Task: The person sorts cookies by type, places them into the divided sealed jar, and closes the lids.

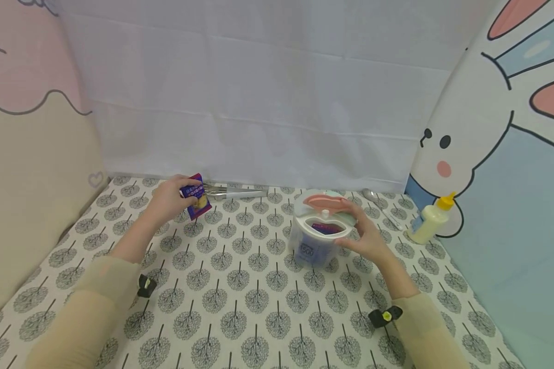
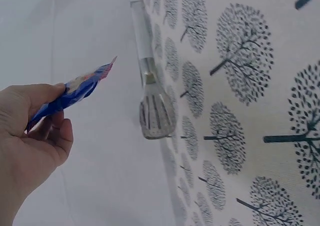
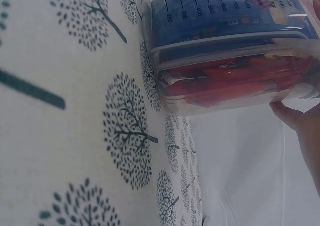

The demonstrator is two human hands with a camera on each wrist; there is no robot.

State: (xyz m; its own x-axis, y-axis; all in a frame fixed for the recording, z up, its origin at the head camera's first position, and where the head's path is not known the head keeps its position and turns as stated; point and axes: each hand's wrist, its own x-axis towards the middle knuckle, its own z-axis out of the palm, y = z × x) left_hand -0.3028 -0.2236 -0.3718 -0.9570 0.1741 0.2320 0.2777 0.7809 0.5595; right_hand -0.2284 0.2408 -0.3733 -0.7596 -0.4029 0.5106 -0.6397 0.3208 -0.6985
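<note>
My left hand (image 1: 168,199) pinches a small blue snack packet (image 1: 196,199) with red ends between thumb and fingers, above the back left of the table. In the left wrist view the packet (image 2: 75,91) is seen nearly edge-on. My right hand (image 1: 367,233) grips the lidded end of a clear plastic canister (image 1: 307,251) with printed measuring marks. Its white lid has an opening, and a pinkish-red and pale green flap (image 1: 325,201) stands raised behind it. Inside the canister, blue and red packets (image 3: 215,80) show through the wall.
Metal slotted tongs (image 1: 237,193) lie along the back edge, beyond the left hand. A spoon (image 1: 382,207) lies right of the canister. A cream bottle with a yellow nozzle (image 1: 427,223) stands at the right. Fabric walls (image 1: 258,102) border the tree-patterned tablecloth (image 1: 240,318).
</note>
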